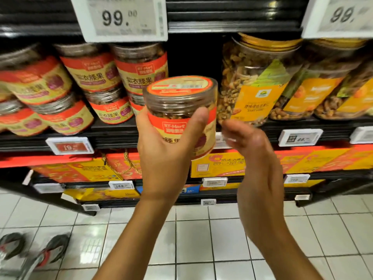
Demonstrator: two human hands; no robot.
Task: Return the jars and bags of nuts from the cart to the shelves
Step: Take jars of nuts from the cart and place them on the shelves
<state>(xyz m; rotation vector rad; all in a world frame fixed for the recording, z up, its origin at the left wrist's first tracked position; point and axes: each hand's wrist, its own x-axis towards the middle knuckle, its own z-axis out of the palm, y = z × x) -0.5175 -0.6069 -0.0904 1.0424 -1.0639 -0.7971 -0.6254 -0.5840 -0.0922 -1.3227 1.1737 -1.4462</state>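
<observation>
My left hand (164, 150) grips a clear jar of nuts (181, 110) with a red and yellow label and a red-rimmed lid, held upright in front of a dark gap (193, 57) on the shelf. My right hand (249, 142) hovers just right of the jar with relaxed fingers, holding nothing and apart from it. Matching red-label jars (101, 77) are stacked in two layers on the shelf to the left of the gap.
Larger gold-lidded jars of mixed nuts (256, 77) with orange labels stand right of the gap. Price tags (300, 137) line the shelf edges; a big one (123, 17) hangs above. Gift boxes (218, 164) fill lower shelves. A cart's corner (24, 257) shows bottom left over white floor tiles.
</observation>
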